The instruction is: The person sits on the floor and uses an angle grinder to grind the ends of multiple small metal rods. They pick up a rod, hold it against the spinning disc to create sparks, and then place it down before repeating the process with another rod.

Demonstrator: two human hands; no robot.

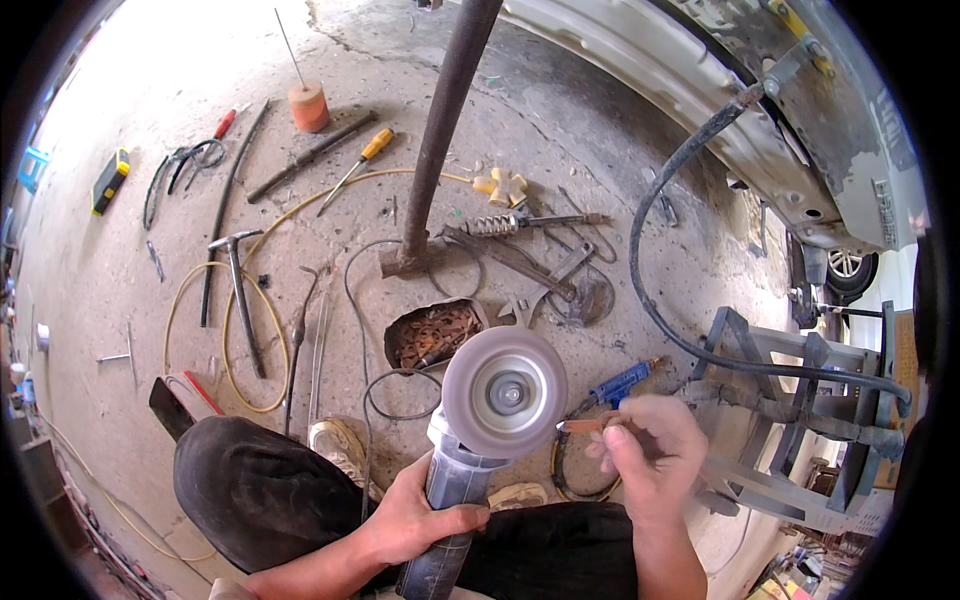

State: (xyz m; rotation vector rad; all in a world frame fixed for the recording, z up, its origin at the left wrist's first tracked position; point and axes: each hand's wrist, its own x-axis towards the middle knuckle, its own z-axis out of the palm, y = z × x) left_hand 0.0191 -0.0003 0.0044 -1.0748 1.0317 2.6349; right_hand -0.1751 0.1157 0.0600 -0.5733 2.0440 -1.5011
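My left hand [415, 518] is wrapped round the grey body of an angle grinder [462, 492], held upright between my knees. Its round grinding disc [463, 392] faces up, and whether it spins I cannot tell. Between the thumb and fingers of my right hand [655, 455] is a small rust-coloured strip of metal [583, 426] with a bright, pale tip. That tip points left, close to the disc's right edge; whether they touch is unclear. Just beyond the disc sits a cut-down container [390, 362] filled with rusty metal pieces [440, 335].
A dark upright post [440, 150] stands ahead. Around it lie a hammer [238, 300], a screwdriver [362, 160], an adjustable wrench [562, 268] and a yellow cable [300, 205]. At right are a blue-handled tool [628, 380], a thick hose [640, 250], a metal frame [740, 345] and a vehicle body [700, 90].
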